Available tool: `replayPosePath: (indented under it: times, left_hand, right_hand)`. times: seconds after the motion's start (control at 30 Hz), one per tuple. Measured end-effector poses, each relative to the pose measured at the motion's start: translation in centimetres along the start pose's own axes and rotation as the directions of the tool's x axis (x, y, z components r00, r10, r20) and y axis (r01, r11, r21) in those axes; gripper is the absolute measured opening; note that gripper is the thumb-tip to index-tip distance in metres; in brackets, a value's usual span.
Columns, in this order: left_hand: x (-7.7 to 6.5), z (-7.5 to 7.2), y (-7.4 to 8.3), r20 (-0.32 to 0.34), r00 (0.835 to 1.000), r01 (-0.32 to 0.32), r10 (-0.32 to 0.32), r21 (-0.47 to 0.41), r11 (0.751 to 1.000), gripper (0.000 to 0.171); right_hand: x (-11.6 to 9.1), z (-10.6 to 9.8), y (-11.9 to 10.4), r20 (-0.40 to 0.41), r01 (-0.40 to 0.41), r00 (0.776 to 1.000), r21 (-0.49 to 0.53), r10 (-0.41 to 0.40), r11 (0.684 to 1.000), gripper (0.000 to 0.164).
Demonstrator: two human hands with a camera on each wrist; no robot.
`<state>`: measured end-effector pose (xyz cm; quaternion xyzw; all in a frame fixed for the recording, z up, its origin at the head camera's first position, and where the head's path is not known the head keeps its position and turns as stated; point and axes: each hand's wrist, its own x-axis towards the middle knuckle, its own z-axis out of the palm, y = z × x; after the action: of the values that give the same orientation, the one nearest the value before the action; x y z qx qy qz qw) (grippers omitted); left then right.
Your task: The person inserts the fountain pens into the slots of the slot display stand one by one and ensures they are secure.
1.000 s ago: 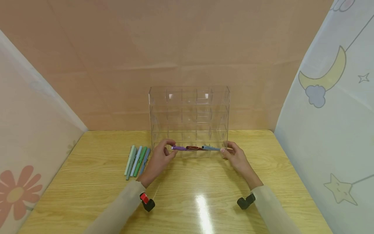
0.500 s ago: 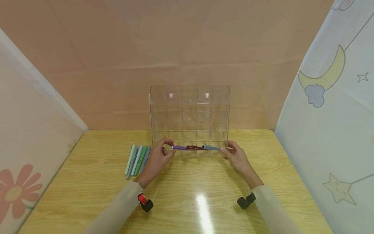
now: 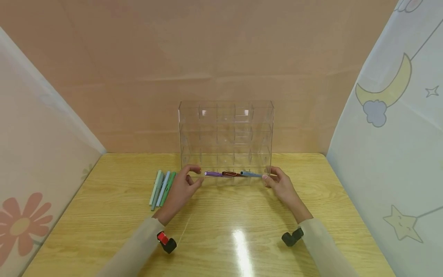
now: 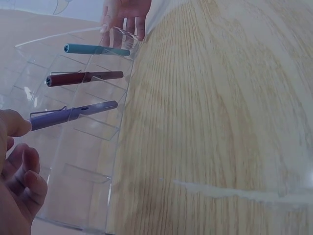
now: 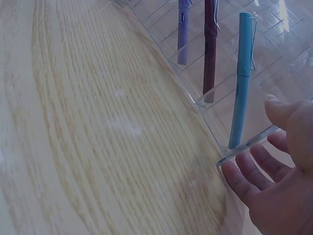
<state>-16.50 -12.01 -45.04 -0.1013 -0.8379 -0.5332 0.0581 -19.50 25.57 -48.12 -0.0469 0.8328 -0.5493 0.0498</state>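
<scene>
A clear acrylic rack [image 3: 180, 130] with rows of small compartments stands upright at the back of the table. In its bottom row lean a purple pen [image 3: 212, 174], a dark red pen [image 3: 230, 174] and a blue pen [image 3: 250, 174], capped ends up in the left wrist view. My left hand [image 3: 181, 188] is just left of the purple pen, thumb and forefinger spread, with a gap to its cap in the head view. With thumb in front and fingers along the outer side, my right hand [image 3: 282, 188] holds the rack's lower right corner, beside the blue pen.
Several green and blue pens [image 3: 160, 190] lie side by side on the wooden table [image 3: 221, 219], left of my left hand and partly behind it. A peach cloth [image 3: 221, 50] hangs behind the rack; printed cloths hang at both sides.
My left hand has let go of the purple pen's cap and drawn back left, covering the rightmost loose pen. The purple pen stays in the rack. My right hand keeps its place.
</scene>
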Motion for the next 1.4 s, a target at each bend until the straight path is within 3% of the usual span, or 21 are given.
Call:
replayPosePath:
  times: [0.17,0.37,0.6,0.83,1.13,1.4]
  left_hand:
    - [-0.5,-0.8,-0.2,-0.015,0.999,-0.029,0.029,-0.021,0.999,0.033]
    - [-1.5,-2.0,-0.5,-0.038,0.999,-0.005,0.007,0.061,0.998,0.032]
    - [-2.6,-3.6,-0.5,-0.056,0.998,-0.023,0.027,0.076,0.997,0.031]
    - [-3.8,-4.9,-0.5,-0.065,0.997,0.039,-0.035,0.060,0.997,0.032]
    - [-4.6,-6.3,-0.7,-0.124,0.991,0.046,-0.040,0.051,0.998,0.030]
    - [-5.0,-7.6,-2.1,-0.158,0.981,0.125,-0.113,0.065,0.990,0.027]
  right_hand:
    - [0.1,0.1,-0.1,-0.001,0.003,1.000,-0.014,-0.003,1.000,0.065]
    - [0.0,0.1,-0.1,0.006,-0.009,1.000,-0.005,0.009,1.000,0.065]
    - [0.0,0.1,0.1,0.010,-0.001,1.000,-0.010,0.001,1.000,0.068]
    - [0.2,0.0,0.1,0.009,0.005,1.000,-0.010,-0.005,1.000,0.069]
    - [0.0,0.0,0.2,0.016,0.007,1.000,-0.002,-0.007,1.000,0.069]
    - [-0.2,-0.2,0.2,0.022,0.002,1.000,0.002,-0.002,1.000,0.068]
